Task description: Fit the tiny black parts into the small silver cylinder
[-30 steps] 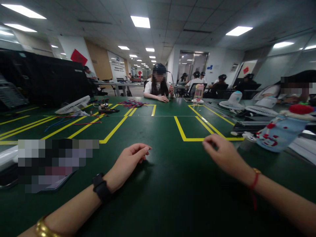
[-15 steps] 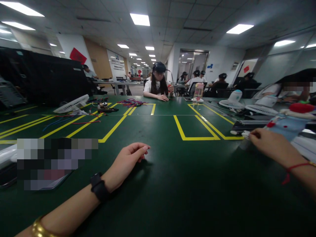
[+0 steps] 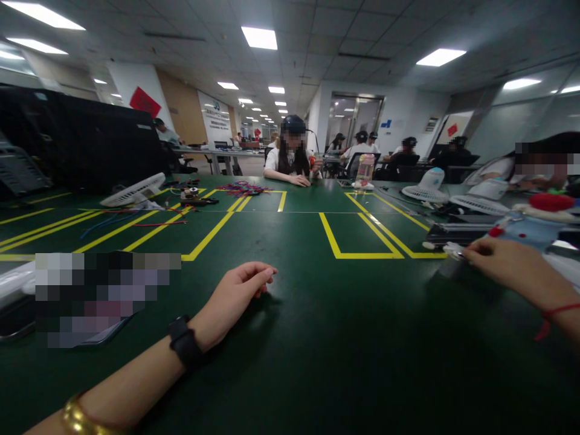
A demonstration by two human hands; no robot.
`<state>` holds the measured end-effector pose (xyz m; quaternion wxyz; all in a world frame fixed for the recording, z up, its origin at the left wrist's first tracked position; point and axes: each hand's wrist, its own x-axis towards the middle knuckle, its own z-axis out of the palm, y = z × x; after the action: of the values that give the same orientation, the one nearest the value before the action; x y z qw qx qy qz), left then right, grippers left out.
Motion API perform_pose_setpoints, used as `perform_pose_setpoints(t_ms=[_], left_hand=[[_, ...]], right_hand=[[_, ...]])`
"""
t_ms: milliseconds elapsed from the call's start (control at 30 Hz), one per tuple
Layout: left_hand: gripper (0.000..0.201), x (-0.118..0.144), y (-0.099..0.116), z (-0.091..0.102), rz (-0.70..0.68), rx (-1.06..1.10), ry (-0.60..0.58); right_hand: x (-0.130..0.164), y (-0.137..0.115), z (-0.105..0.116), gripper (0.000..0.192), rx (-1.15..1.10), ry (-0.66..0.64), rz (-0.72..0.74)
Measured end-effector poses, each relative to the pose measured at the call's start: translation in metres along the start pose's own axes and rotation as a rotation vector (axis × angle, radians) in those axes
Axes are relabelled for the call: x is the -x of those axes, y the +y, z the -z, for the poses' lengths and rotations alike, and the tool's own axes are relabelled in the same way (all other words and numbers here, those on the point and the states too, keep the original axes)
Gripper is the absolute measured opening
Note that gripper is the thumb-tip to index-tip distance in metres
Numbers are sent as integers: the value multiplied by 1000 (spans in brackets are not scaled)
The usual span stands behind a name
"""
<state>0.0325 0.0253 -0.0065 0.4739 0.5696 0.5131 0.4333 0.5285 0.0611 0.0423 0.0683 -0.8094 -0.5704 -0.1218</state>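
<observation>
I read even, fairly bright light from the ceiling panels (image 3: 259,37), with glare at their centres. A soft shadow lies under my left hand (image 3: 235,299). Wide-angle bending stretches the edges; the right margin is smeared, and patches are pixelated.

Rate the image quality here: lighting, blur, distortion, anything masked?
Head view: ceiling panels blow out white while the green table stays dim; wide-angle bending stretches the edges; the right hand on a small white object is soft, the left hand sharper; a pixelated block masks something at left.
</observation>
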Motion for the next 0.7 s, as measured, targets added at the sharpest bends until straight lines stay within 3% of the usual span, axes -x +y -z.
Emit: perform_pose_setpoints(t_ms=[233, 400, 700], left_hand=[[28, 1, 0, -1, 0, -9, 0], [29, 2, 2, -1, 6, -17, -3], [28, 1, 3, -1, 15, -20, 11]], right_hand=[[3, -4, -7, 38, -51, 12, 43], [-3, -4, -8, 39, -166, -37, -27], [7, -2, -2, 34, -742, -164, -250]])
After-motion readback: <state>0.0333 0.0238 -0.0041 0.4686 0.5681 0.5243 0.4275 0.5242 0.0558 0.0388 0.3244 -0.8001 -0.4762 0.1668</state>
